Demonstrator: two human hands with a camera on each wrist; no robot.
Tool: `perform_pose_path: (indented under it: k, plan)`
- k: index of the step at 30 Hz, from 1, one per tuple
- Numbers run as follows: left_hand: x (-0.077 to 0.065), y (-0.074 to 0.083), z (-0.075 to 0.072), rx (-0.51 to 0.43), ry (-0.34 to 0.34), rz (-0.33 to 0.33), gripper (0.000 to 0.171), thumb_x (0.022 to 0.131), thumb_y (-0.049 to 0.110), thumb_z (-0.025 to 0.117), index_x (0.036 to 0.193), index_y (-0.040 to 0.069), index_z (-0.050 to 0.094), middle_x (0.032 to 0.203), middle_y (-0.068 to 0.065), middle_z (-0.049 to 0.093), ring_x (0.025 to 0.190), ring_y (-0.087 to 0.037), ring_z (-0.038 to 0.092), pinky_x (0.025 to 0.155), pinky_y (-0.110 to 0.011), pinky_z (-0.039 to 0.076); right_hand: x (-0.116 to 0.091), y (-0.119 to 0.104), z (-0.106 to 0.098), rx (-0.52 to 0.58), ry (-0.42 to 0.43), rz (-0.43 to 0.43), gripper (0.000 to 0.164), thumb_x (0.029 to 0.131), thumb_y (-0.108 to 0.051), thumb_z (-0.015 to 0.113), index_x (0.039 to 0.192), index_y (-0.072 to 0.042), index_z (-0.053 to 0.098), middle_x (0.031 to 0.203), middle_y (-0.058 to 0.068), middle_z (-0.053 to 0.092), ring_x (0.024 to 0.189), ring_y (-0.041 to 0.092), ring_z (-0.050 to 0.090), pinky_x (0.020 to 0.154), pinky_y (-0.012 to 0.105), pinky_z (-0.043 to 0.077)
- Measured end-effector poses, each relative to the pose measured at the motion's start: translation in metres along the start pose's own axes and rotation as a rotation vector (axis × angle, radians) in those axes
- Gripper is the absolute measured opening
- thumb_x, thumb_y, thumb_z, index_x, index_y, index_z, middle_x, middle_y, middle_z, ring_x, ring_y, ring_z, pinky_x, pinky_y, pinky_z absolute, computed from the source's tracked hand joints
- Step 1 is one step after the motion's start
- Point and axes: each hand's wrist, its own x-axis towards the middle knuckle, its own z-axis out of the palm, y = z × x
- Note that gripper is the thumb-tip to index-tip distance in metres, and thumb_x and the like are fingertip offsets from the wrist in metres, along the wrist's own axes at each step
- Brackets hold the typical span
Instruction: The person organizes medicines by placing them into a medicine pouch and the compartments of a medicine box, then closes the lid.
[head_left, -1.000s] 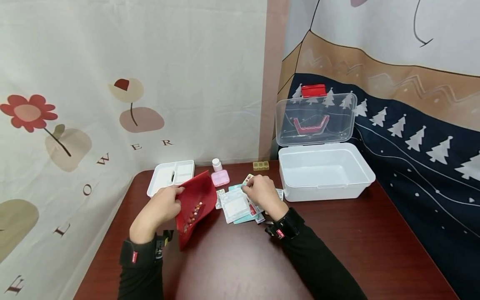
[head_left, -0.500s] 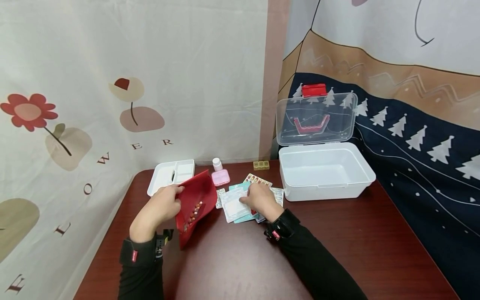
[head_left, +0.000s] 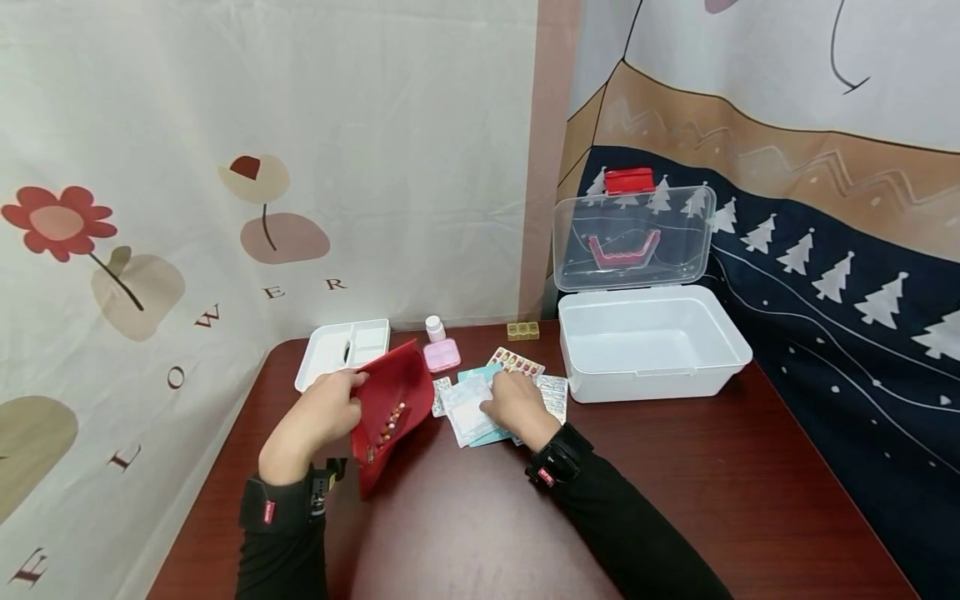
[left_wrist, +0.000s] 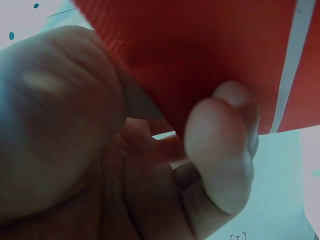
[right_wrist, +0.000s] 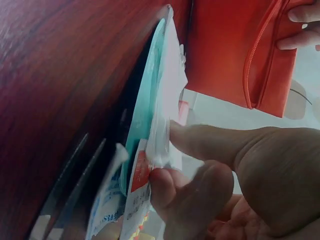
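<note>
My left hand (head_left: 318,421) grips the top edge of a red zip pouch (head_left: 408,375), held tilted above the table; thumb and fingers are on either side of its edge in the left wrist view. A zip (right_wrist: 250,70) runs across the pouch. Over a small pile, my right hand (head_left: 521,407) pinches a flat white packet (head_left: 465,408) at its edge. Beneath that lies a teal packet (head_left: 491,437). A blister pack of coloured pills (head_left: 516,361) and a silvery blister pack (head_left: 553,396) stick out around the hand. Tweezers (right_wrist: 75,165) lie near the pile.
An open white box (head_left: 645,379) with its clear lid (head_left: 633,237) raised stands at the right. Along the back are a white compartment tray (head_left: 322,354), a white bottle (head_left: 435,328), a pink case (head_left: 442,355) and a yellow pill case (head_left: 522,331).
My right hand has moved slightly down and left from the coloured blister pack, which now lies uncovered, to the white packet. The left hand and red pouch have stayed in place.
</note>
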Motion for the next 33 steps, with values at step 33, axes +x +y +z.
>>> perform_pose_path:
  k: [33]
  plan:
    - [0.0,0.0,0.001,-0.002,-0.01,-0.01,0.053,0.101,-0.001,0.058,0.153,-0.012,0.057,0.145,-0.034,0.066,0.105,-0.033,0.069,0.07,-0.031,0.056,-0.025,-0.019,-0.065,0.357,0.143,-0.084,0.018,0.099,-0.028,0.08,0.098,-0.011,0.084,0.09,0.003,0.08,0.081,0.016,0.068,0.077,0.034,0.053]
